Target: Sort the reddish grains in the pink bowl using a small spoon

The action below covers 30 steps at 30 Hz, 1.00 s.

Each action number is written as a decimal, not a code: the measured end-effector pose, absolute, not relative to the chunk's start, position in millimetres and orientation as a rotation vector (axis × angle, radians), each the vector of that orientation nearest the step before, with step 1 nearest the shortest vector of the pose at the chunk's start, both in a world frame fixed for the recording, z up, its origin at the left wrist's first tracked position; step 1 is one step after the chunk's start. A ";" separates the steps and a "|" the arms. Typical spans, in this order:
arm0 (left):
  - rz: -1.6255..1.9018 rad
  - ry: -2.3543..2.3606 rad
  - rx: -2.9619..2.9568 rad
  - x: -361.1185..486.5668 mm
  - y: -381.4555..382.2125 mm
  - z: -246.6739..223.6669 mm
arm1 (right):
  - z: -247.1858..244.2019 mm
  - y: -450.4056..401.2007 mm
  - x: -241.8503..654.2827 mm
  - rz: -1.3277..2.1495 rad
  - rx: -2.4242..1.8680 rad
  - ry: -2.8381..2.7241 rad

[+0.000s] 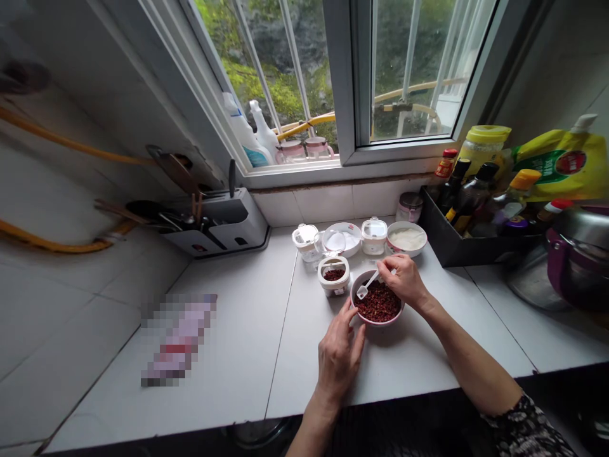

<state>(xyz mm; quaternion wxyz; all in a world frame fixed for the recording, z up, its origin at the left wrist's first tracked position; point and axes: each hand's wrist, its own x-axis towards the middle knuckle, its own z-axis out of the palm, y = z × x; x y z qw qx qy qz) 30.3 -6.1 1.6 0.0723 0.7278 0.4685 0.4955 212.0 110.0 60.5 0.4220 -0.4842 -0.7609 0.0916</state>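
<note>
The right hand [404, 279] pinches the thin handle of a small white plastic spoon [363, 291] between thumb and fingertips, the grip closed and the other fingers curled in over the far right of a round pink-rimmed bowl [383, 325]. The spoon slants down to the left of those fingers, its squarish scoop over the dark red, peppercorn-like spice [378, 306] filling much of the bowl. The left hand [337, 349] is loosely open, fingers at the bowl's near left edge and thumb spread apart below it, steadying rather than clasping; whether the thumb touches the bowl I cannot tell. Just left of the bowl stands a clear squarish jar with a cream rim [327, 287], holding more dark red spice and bearing a small pale label too tiny to read. At the right, a yellow-green spouted pouch [547, 166] carries a red round emblem and pale lettering on green, too blurred to make out. Nearby, a red-capped bottle [445, 166] has a red label with pale, illegible print.
</note>
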 end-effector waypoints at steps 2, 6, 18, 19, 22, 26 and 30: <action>1.485 1.410 2.187 30.3 -6.1 1.3 | 62.5 110.1 212.8 0.248 -1.213 -1.884; 1.485 1.409 2.180 31.1 -6.2 1.2 | 65.5 108.4 213.6 0.383 -1.227 -1.827; 1.481 1.419 2.199 31.2 -5.5 0.5 | 81.2 112.3 184.8 0.426 -1.206 -1.629; 1.478 1.419 2.208 31.2 -5.5 0.2 | 83.5 110.5 179.8 0.280 -1.167 -1.683; 1.466 1.432 2.231 31.2 -5.4 -0.7 | 87.4 103.8 168.5 -0.120 -1.014 -1.872; 1.464 1.447 2.240 30.7 -5.1 -1.5 | 89.0 98.9 167.8 -0.321 -0.890 -1.982; 1.474 1.442 2.243 30.4 -4.9 -0.5 | 90.9 102.0 185.2 -0.245 -0.904 -1.842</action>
